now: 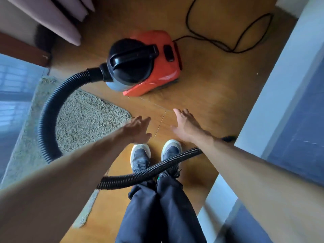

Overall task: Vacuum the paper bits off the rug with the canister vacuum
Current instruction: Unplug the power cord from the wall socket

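A red and black canister vacuum [149,67] stands on the wooden floor ahead of me. Its black ribbed hose [47,116] curves left over the beige shaggy rug [87,120], then runs across my shoes and behind my right forearm. My left hand [136,129] and my right hand [185,125] are both stretched forward, fingers straight, holding nothing, well short of the vacuum. No paper bits are plain on the visible rug.
The black power cord [228,42] loops on the floor behind the vacuum. A white and blue piece of furniture [280,102] lines the right side. Pink curtains [57,16] hang at the upper left. A glass surface [15,88] lies at the left.
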Available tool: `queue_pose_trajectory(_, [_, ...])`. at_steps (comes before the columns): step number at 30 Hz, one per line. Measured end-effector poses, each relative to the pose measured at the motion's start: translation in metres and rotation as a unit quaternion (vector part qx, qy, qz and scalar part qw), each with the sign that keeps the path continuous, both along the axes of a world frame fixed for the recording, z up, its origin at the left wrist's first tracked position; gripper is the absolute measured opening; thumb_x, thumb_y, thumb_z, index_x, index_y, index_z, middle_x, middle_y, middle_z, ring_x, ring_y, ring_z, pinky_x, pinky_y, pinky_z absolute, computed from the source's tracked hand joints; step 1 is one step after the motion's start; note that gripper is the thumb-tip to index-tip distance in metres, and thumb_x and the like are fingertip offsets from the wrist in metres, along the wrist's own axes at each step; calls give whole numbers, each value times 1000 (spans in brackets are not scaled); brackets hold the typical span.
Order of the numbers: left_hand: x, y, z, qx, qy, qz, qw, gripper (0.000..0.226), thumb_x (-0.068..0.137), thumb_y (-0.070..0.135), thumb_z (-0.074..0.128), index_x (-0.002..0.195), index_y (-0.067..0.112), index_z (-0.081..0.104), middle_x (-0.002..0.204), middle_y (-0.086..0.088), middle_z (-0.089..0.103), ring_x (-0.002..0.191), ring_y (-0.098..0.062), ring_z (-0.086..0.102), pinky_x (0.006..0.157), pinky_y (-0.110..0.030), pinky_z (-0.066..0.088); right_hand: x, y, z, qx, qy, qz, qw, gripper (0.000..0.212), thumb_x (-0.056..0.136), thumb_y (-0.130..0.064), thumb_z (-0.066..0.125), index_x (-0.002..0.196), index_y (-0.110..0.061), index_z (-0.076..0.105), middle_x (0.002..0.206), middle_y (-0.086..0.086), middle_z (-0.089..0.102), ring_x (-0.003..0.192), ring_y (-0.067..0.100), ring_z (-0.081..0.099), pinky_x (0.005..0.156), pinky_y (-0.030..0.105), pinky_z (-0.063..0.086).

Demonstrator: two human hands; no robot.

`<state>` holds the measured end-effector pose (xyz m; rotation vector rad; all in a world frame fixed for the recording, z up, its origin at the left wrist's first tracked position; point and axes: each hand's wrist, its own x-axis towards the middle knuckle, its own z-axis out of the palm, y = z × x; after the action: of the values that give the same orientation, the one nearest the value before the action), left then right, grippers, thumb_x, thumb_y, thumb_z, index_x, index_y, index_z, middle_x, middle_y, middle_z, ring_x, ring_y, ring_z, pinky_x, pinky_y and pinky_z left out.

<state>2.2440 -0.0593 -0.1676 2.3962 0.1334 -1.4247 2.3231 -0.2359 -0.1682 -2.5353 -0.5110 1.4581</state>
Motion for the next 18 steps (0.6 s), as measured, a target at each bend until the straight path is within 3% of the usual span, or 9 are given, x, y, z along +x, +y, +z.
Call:
queue_pose_trajectory(3, [37, 10, 56, 72, -71, -2, 995, 75, 93, 53, 54, 150, 15, 24, 138, -17, 46, 123, -35, 49, 90, -43, 49, 29, 10, 53, 15, -70, 40, 997, 63, 96, -36, 55, 147, -15, 25, 138, 11, 37, 126, 30, 41, 95, 40, 44])
queue_pose_trajectory(7, [84, 22, 137, 109, -134, -8, 985, 69, 92, 54, 54, 142, 14, 30, 132, -15, 48, 120, -34, 51, 86, -43, 46, 69, 17, 127, 18, -136, 67, 988, 75, 96, -44, 51, 154, -19, 12, 149, 11, 30, 134, 30, 35, 102, 47, 43])
queue_pose_trajectory(12, [135, 34, 232, 133, -192, -12, 972, 68, 90, 52, 53, 142, 16, 29, 135, -15, 47, 123, -36, 48, 94, -46, 45, 113, 18, 221, 22, -201, 74, 977, 77, 96, -49, 49, 156, -23, 7, 154, 10, 24, 137, 28, 33, 105, 46, 41])
queue_pose_trajectory(18, [189, 42, 371, 174, -256, -44, 950, 86, 95, 56, 42, 156, 13, -2, 155, -14, 29, 138, -33, 36, 107, -47, 39, 168, 10, 369, 38, -298, 55, 952, 77, 96, -52, 48, 156, -25, 8, 154, 8, 26, 133, 26, 38, 99, 38, 47])
